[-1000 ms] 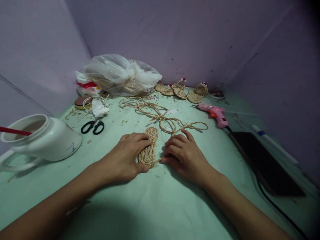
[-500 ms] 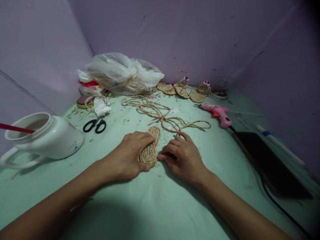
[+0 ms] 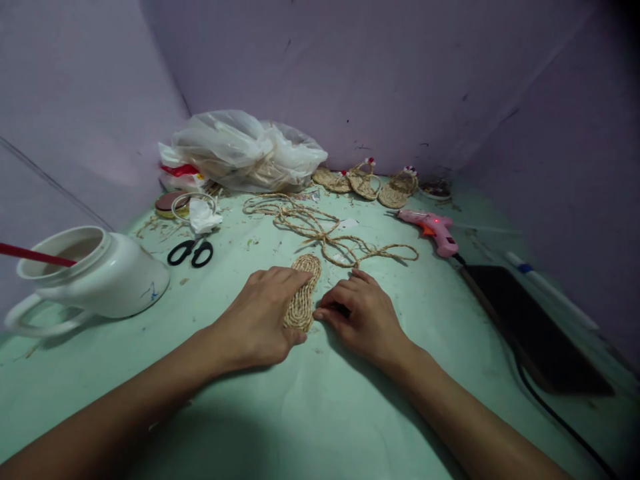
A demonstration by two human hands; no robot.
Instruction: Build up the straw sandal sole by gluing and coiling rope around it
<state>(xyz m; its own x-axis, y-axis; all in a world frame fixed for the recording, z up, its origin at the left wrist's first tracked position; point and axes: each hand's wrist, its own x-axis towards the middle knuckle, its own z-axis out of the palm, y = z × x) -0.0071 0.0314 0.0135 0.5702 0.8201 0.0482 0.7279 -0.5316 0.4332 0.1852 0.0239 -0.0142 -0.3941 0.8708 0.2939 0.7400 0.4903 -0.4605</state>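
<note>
In the middle of the frame we see the coiled sole (image 3: 301,310), made of straw-coloured cord in close rounds, lying on the pale green bench (image 3: 320,420). Our left hand (image 3: 265,315) holds it from the left: its fingers are laid over the left edge, and the thumb is at the bottom end. Our right hand (image 3: 364,315) is at the right edge of the sole, its fingers curled and the thumb and forefinger closed in a pinch; what is between these tips we cannot tell. The loose rope (image 3: 320,235) lies in loops above both hands, and one part of it comes down to the right hand. At the right of the frame we have the pink glue gun (image 3: 436,233) with a red light, and below it a dark flat slab (image 3: 535,327). At the left stands the white pot (image 3: 125,273), with a red stick (image 3: 37,255) in its mouth, and near it are the black scissors handles (image 3: 202,254). Toward the upper middle we find a plastic bag (image 3: 245,152), and to its right three small sandals (image 3: 393,195) with beads.
</note>
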